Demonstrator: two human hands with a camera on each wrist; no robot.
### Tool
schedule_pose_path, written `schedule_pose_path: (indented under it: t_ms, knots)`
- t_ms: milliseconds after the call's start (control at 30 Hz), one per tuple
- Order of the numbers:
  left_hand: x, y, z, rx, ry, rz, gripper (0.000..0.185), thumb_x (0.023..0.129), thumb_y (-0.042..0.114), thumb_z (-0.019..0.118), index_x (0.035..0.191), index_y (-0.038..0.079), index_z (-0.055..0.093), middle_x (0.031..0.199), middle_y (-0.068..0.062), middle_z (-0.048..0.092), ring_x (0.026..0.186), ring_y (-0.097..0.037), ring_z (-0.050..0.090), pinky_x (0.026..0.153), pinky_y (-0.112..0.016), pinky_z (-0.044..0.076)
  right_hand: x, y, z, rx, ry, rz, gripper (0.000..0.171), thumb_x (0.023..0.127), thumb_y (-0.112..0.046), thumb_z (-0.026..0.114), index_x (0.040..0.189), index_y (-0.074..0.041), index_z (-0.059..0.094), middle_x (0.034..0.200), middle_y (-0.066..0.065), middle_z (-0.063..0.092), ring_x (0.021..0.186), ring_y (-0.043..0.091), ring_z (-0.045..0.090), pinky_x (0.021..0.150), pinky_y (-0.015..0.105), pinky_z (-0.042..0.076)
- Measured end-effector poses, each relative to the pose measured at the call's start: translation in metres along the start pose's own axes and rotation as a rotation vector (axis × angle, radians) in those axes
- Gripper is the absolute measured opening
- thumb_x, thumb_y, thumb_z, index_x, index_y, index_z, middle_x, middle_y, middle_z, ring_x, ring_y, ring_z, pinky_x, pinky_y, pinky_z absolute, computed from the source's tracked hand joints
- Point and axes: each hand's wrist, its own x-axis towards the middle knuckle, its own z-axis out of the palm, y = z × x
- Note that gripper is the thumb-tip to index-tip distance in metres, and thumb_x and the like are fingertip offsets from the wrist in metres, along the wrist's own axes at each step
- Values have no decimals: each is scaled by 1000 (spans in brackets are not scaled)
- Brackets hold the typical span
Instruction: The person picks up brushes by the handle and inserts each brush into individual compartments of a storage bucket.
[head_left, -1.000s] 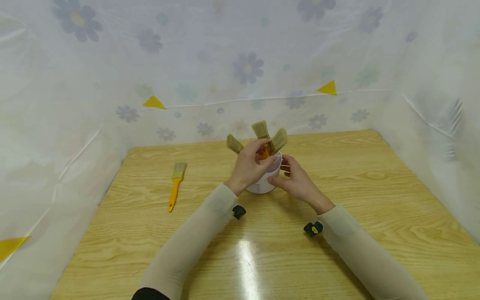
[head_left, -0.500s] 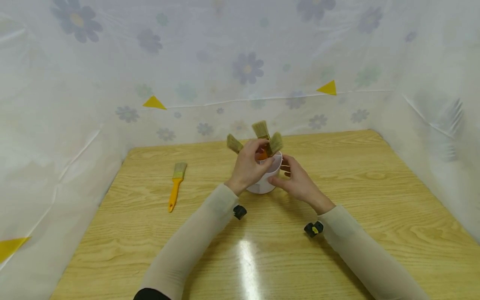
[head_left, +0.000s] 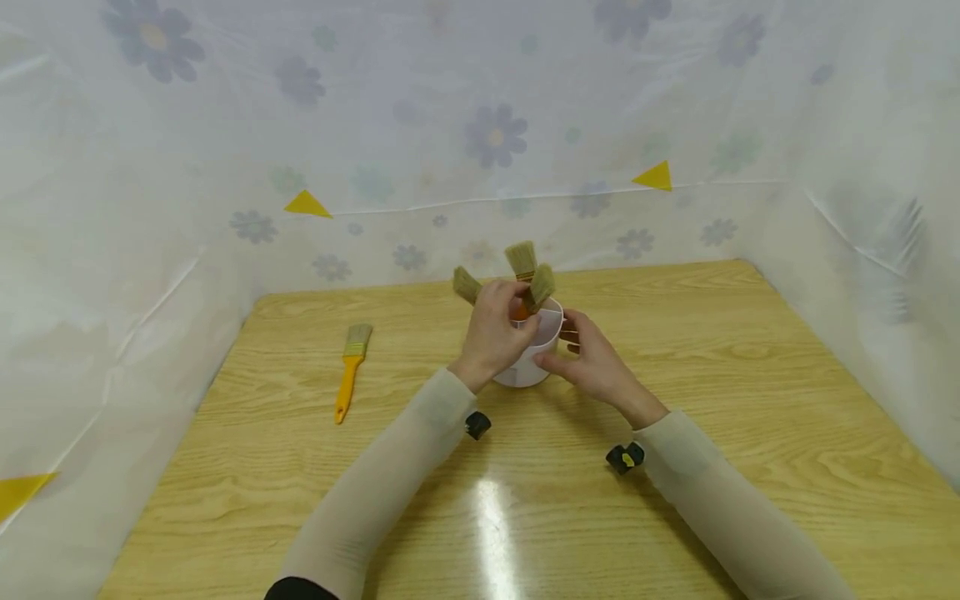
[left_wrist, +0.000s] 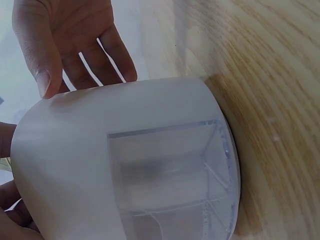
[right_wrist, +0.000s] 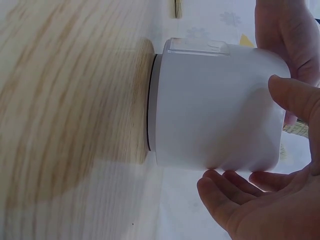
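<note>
A white cup [head_left: 534, 358] stands on the wooden table [head_left: 675, 350] with three flat brushes standing in it. My left hand [head_left: 517, 295] reaches over the rim and pinches the right-hand brush [head_left: 542, 283] by its ferrule. The other two brushes [head_left: 467, 285] [head_left: 521, 258] lean left and back. My right hand [head_left: 561, 346] lies against the cup's right side, thumb on the wall, fingers relaxed. The left wrist view shows the cup [left_wrist: 150, 165] with the right hand [left_wrist: 75, 45] beyond it. The right wrist view shows the cup [right_wrist: 215, 105] with the thumb [right_wrist: 295, 100] resting on it.
A loose brush with an orange handle [head_left: 349, 371] lies on the table to the left. Flowered plastic sheeting [head_left: 495, 133] walls in the table at the back and on both sides.
The brush in my left hand has tipped from leaning right to more upright, its bristles nearer the middle brush. The right hand and the cup have stayed put.
</note>
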Motion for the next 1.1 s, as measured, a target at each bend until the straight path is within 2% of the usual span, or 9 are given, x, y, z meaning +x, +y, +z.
schedule_pose_path:
  t_ms: [200, 500, 700, 1100]
  knots:
    - [0, 0, -1, 16, -20, -17, 37, 81, 12, 71, 115, 3, 59, 108, -8, 60, 103, -22, 52, 91, -34, 43, -8, -25, -2, 7, -12, -14, 76, 90, -18, 67, 147, 5, 22, 145, 26, 32, 130, 43, 35, 104, 59, 30]
    - [1, 2, -4, 33, -67, -56, 38, 83, 11, 71, 119, 5, 62, 106, -7, 61, 101, -21, 53, 87, -34, 44, 3, 8, 1, -18, -1, -22, 83, 88, -35, 68, 150, -5, 22, 147, 17, 33, 131, 38, 36, 105, 55, 31]
    - [1, 2, -5, 17, -88, -61, 35, 84, 12, 71, 117, 7, 64, 101, -6, 62, 95, -20, 53, 83, -33, 45, 3, 11, 1, -16, 5, -29, 84, 88, -38, 68, 149, -5, 23, 146, 16, 33, 131, 37, 37, 105, 55, 32]
    - [1, 1, -7, -19, -81, -50, 35, 83, 12, 72, 118, 9, 66, 101, -4, 63, 95, -18, 54, 85, -34, 45, 2, 9, 1, -18, 12, -21, 83, 87, -37, 69, 149, -5, 24, 146, 16, 35, 130, 36, 39, 104, 54, 33]
